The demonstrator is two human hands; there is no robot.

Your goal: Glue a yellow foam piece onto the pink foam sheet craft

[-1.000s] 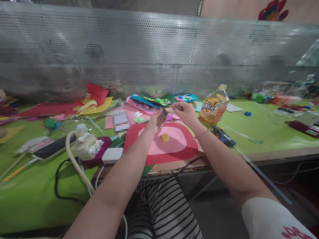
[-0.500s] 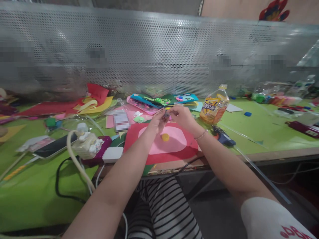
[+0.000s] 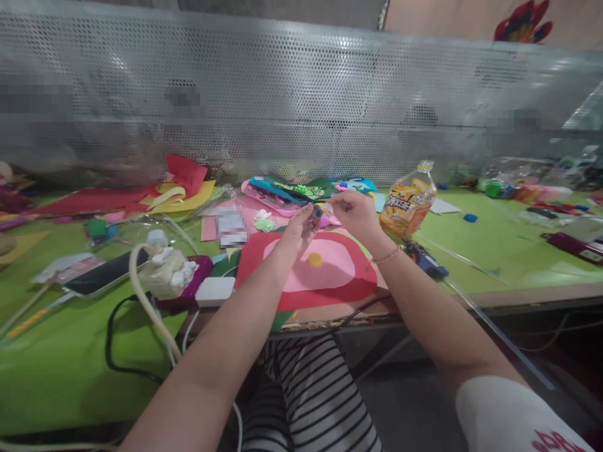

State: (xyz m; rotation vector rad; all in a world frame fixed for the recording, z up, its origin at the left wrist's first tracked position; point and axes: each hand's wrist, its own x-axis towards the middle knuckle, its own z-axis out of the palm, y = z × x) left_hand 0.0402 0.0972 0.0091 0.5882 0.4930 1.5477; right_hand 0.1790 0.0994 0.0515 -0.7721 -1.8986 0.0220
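Note:
My left hand (image 3: 301, 227) pinches a small dark grey lump (image 3: 316, 212) between thumb and fingers. Close by on the right, my right hand (image 3: 355, 212) has its fingertips drawn together. A pale, see-through bit shows at those fingertips, too small to make out. Both hands are raised over the far edge of a red sheet (image 3: 257, 292) with rounded corners. On it lies a pink rounded paper shape (image 3: 336, 270), and a yellow disc-like piece (image 3: 315, 259) rests near its middle.
Right of my hands stand a cut plastic bottle (image 3: 407, 199) and a dark blue glue gun (image 3: 426, 260). To the left are a power strip (image 3: 200, 273) with plugs and cables, a white adapter (image 3: 215, 290) and a phone (image 3: 104, 274). A perforated metal screen (image 3: 282, 94) runs behind.
My right hand has shifted a little right, widening the gap to my left hand. The dark lump shows more plainly in my left fingers. The view has moved slightly.

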